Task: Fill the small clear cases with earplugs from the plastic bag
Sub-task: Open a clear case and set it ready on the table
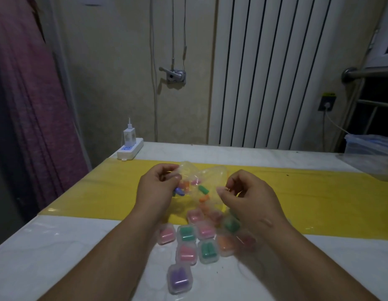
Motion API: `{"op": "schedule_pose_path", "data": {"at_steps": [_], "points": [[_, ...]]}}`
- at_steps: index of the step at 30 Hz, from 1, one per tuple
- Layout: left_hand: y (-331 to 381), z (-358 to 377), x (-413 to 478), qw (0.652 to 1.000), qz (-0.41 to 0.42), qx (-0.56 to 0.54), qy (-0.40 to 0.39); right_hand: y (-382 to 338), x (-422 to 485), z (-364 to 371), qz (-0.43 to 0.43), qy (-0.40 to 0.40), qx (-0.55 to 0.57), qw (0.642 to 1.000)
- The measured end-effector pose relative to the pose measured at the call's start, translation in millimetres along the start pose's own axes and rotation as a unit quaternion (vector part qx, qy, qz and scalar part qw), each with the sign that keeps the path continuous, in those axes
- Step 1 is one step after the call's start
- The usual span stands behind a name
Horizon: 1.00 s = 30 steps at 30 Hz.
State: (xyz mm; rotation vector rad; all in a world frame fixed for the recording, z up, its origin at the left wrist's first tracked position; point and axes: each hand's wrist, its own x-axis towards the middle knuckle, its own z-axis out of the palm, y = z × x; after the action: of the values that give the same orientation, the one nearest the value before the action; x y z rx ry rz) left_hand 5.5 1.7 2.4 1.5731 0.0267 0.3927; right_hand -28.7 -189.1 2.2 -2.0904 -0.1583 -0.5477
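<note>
Left hand [157, 187] and right hand [243, 196] each pinch a side of the plastic bag [195, 181] of earplugs [203, 189]; filled clear cases [186, 242] lie below both wrists on the tabletop [69, 246].

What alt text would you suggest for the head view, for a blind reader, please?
The left hand and right hand pinch a clear plastic bag of coloured earplugs above a table. Small clear cases of pink, green, orange and purple earplugs lie nearer the person.

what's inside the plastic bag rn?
Loose earplugs show through the clear plastic bag: green, orange, pink, blue. The left hand and right hand pinch its top edges; the left hand hides part of the contents, so no full count.
</note>
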Motion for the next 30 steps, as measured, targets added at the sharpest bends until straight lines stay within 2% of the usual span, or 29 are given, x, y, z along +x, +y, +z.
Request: {"op": "schedule_pose_path", "data": {"at_steps": [6, 12, 13, 15, 16, 18, 20, 22, 25, 30], "points": [[-9.3, -13.1, 10.0, 0.990, -0.045, 0.023, 0.134, 4.9, 1.6, 0.5, 0.007, 0.000, 0.000, 1.000], [-16.0, -14.6, 14.4, 0.973, -0.108, 0.146, 0.139, 7.3, 0.2, 1.3, 0.018, -0.027, -0.013, 0.999], [-13.7, -13.7, 12.6, 0.962, -0.087, 0.217, 0.141, 7.3, 0.1, 1.1, 0.018, -0.029, -0.019, 0.999], [-3.5, -10.3, 3.5, 0.940, 0.016, 0.308, 0.146, 5.7, -0.4, 0.4, 0.015, -0.030, -0.024, 0.999], [0.9, -7.6, -1.2, 0.943, 0.078, 0.295, 0.130, 4.6, -0.6, 0.4, 0.013, -0.030, -0.026, 0.999], [8.4, 0.4, -10.9, 0.971, 0.136, 0.191, 0.039, 2.0, -1.1, 0.2, 0.009, -0.026, -0.031, 0.999], [10.2, 8.4, -17.7, 0.979, 0.135, 0.136, -0.069, 0.4, -1.1, -0.1, 0.003, -0.027, -0.035, 0.999], [8.8, 14.9, -21.7, 0.977, 0.109, 0.110, -0.145, 0.2, -0.8, -0.5, -0.010, -0.034, -0.025, 0.999], [6.6, 18.1, -24.0, 0.976, 0.071, 0.067, -0.196, -0.9, -0.9, -0.7, -0.023, -0.046, -0.016, 0.999], [8.7, 15.7, -26.4, 0.969, 0.056, 0.064, -0.233, -1.2, -1.2, 1.0, -0.014, -0.053, -0.017, 0.998]]}}
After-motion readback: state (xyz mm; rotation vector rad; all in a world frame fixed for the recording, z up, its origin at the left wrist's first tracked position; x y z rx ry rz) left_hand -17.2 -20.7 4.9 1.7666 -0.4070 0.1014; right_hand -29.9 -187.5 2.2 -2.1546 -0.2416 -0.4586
